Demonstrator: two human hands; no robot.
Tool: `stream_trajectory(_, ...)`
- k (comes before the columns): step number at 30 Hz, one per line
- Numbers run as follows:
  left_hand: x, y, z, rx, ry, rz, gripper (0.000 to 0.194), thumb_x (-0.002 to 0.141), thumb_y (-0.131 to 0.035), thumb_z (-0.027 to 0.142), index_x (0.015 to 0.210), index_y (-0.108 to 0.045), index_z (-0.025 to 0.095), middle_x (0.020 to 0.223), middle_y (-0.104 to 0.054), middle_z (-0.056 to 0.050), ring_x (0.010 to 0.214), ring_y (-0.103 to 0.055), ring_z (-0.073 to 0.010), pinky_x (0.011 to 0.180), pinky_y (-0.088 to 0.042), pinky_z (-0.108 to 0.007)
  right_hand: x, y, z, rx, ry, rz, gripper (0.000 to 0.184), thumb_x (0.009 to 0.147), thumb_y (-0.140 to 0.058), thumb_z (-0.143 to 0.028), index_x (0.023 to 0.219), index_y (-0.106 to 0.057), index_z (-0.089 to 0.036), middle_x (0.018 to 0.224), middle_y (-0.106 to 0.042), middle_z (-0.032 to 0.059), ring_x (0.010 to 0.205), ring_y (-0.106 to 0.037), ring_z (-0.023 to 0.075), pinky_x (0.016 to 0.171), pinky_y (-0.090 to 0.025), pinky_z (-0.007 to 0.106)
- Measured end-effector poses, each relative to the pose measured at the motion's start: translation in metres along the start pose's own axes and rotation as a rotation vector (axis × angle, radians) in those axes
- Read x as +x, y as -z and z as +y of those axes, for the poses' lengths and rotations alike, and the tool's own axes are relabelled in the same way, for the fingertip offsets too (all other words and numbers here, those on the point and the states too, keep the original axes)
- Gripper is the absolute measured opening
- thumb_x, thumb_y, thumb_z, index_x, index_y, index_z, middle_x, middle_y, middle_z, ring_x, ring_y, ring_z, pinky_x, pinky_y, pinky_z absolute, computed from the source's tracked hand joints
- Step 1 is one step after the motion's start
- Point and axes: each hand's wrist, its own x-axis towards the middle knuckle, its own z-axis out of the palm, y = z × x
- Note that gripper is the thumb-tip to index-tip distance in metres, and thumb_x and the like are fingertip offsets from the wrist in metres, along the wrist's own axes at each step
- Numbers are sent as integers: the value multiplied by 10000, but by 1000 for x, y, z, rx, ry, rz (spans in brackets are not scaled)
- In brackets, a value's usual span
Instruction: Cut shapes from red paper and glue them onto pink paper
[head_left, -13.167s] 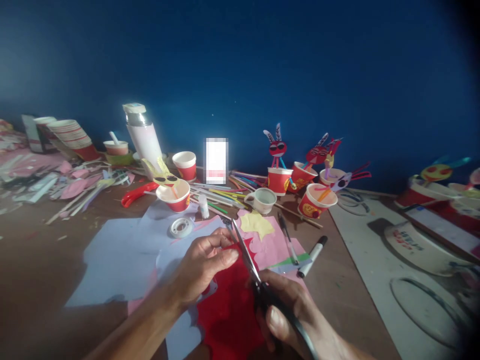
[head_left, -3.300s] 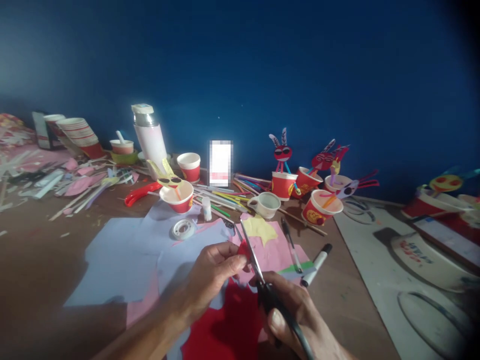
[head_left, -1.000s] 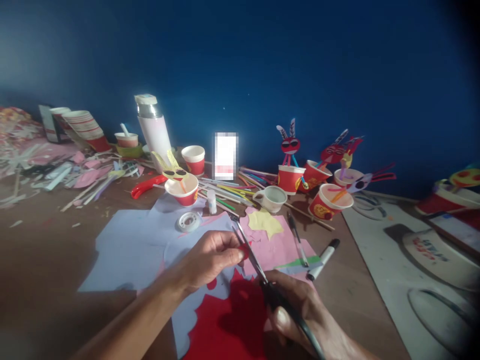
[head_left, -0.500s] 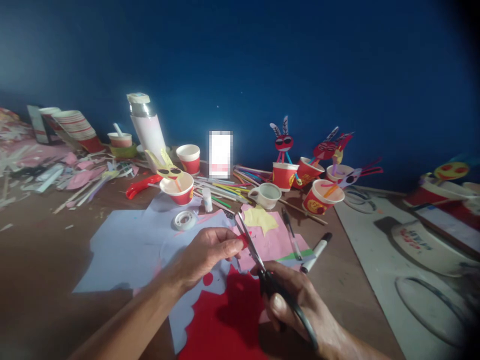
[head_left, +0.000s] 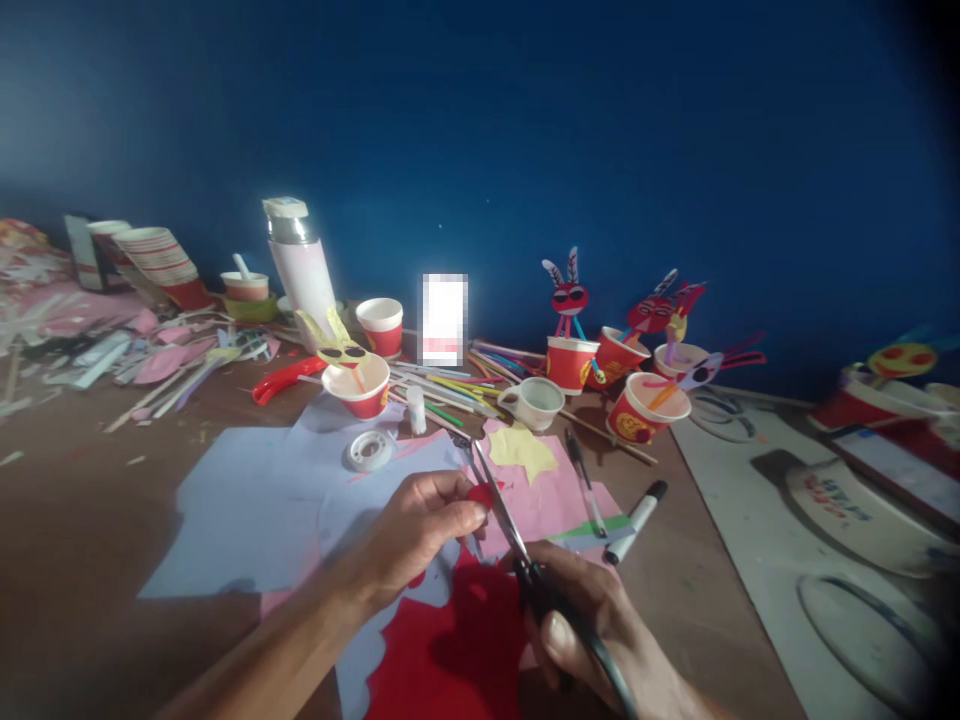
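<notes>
Between the thumb and fingers of my left hand [head_left: 424, 530] is a small red paper piece [head_left: 480, 496], partly covered by the fingertips. My right hand [head_left: 592, 620] grips the black handles of a pair of scissors [head_left: 507, 520]. The scissor blades point up and away, a little apart, just right of the red piece. Below both hands lies a large red paper sheet [head_left: 442, 660] with a scalloped cut edge, over pale blue paper [head_left: 240, 510]. A pink sheet [head_left: 517, 520] with a yellow cut-out [head_left: 525, 452] on it lies just beyond the blades.
A tape roll [head_left: 370, 451], glue bottle [head_left: 416, 410], pen [head_left: 586, 485] and marker [head_left: 636, 522] lie around the papers. Behind stand a white mug [head_left: 534, 403], a thermos [head_left: 301, 265] and paper cups with paper figures [head_left: 574, 362]. Paper scraps [head_left: 161, 355] cover the left.
The red piece has turned in my left fingers and shows a rounder edge. The scissor blades have closed a little beside it. The whole view has shifted slightly.
</notes>
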Motion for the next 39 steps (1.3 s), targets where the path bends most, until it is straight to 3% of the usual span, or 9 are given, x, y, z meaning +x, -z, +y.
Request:
stream_trajectory(5, 1, 2, -2, 6, 1, -29, 101, 663, -592, 239, 627, -603, 146, 612, -595, -7, 619, -496, -134, 648, -369, -269, -2, 2, 7, 23, 0, -29, 610, 751, -550, -652, 1059, -558, -125, 537, -478, -36, 449, -397, 87, 444, -328, 207)
stream_trajectory(14, 1, 2, -3, -38, 33, -55, 109, 651, -609, 248, 640, -622, 141, 639, -618, -22, 648, -522, -145, 677, -378, -276, -7, 4, 13, -4, -45, -14, 707, 736, -556, -668, 1183, -516, -122, 580, -498, -17, 512, -439, 124, 541, -386, 261)
stream_trajectory(32, 0, 10, -2, 100, 57, -81, 120, 699, -587, 269, 672, -609, 153, 625, -578, 1, 574, -452, -110, 532, -300, -235, -6, 2, 13, 45, -27, -15, 655, 736, -583, -629, 1133, -552, -109, 554, -467, -28, 470, -388, 96, 462, -325, 228)
stream_trajectory(39, 0, 18, -5, 84, 69, -121, 104, 702, -594, 258, 664, -593, 161, 588, -536, 28, 529, -390, -93, 501, -250, -238, -7, 1, 16, 79, -90, -30, 683, 718, -603, -640, 1149, -535, -116, 535, -465, -38, 446, -387, 90, 440, -346, 224)
